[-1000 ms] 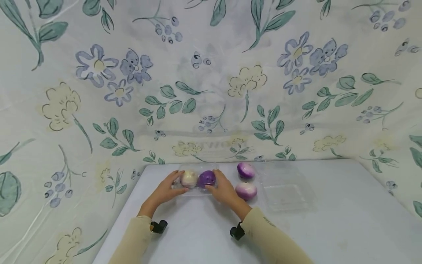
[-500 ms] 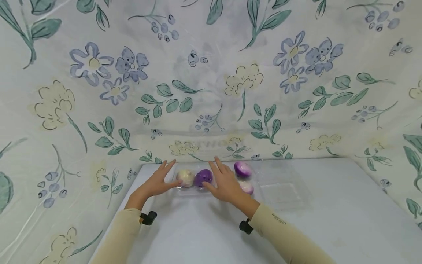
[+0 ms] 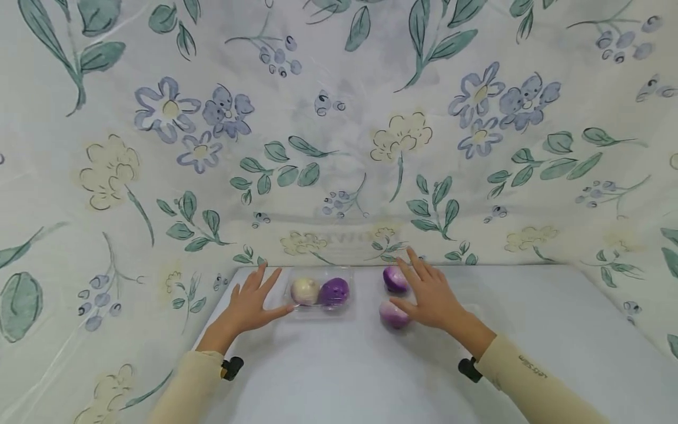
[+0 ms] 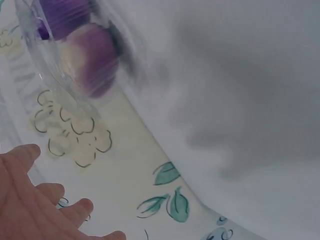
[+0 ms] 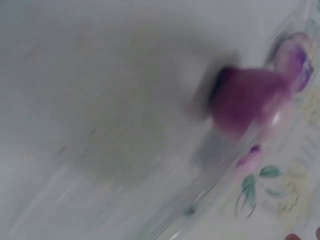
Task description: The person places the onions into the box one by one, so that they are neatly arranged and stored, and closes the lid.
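A clear plastic box (image 3: 318, 316) stands at the table's back left. Inside sit two turnip-like round pieces, a cream one (image 3: 304, 292) and a purple one (image 3: 334, 292). My left hand (image 3: 245, 306) hovers just left of the box, fingers spread, holding nothing; its fingertips (image 4: 30, 151) show in the left wrist view. Fingers spread as well, my right hand (image 3: 433, 297) is over the right side of two loose purple-and-white pieces, a far one (image 3: 395, 280) and a near one (image 3: 394, 315). Whether it touches them I cannot tell. The right wrist view shows a blurred purple piece (image 5: 245, 102).
Another clear plastic container (image 3: 474, 309) lies to the right, largely hidden by my right hand and forearm. The white table (image 3: 339, 371) ends at the back against a flower-printed cloth (image 3: 339, 176).
Both hands have let go of the box with the two pieces. The left has drawn off to the left; the right has moved right to the loose pieces.
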The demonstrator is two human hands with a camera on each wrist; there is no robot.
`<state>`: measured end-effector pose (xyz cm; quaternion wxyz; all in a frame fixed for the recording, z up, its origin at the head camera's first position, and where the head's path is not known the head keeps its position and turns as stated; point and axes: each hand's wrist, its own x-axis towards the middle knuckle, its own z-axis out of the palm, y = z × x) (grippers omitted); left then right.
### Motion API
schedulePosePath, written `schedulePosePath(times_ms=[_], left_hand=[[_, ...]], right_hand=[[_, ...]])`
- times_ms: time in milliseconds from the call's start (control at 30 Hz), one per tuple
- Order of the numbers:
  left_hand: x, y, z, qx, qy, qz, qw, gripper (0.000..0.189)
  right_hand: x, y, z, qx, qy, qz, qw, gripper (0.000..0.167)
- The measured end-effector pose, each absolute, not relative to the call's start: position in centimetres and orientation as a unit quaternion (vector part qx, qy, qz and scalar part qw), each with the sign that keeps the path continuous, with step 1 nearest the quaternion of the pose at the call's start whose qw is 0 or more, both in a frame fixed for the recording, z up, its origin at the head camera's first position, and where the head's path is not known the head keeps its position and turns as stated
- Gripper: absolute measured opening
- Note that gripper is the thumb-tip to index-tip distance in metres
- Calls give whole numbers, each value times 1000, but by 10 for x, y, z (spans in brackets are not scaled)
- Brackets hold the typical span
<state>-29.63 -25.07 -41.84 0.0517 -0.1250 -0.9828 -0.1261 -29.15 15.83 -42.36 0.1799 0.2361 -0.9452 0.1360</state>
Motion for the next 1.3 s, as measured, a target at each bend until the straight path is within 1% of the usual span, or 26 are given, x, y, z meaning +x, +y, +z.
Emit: schedulePosePath(times_ms=[167,400,600,800,967,1167,1300], left_hand=[[-289,-267,-416,-111,-987,-105,47,102],[-284,-277,-415,-107,-990,-64,68,97],[-287,-275,-416,-116,-990,-40,73,99],[-286,-273,-411,-119,-988,-31,93,97],[-285,-269,-412,-112,-990,-27,78,95],[-290,-259,-412,-114,-990,-25,81,94],[-289,-256,-412,-110,-991,-26,76,94]], right_hand=[[-293,190,-424,233,-946,114,194,86],[-293,224,-429,208,-957,73,191,84],[-292,248,-432,190,-962,51,191,83],[-289,262,-441,176,-963,55,194,85],[-288,275,-449,170,-963,58,203,85],[-284,297,-450,156,-968,53,191,85],[-280,302,-451,154,-969,59,185,84]])
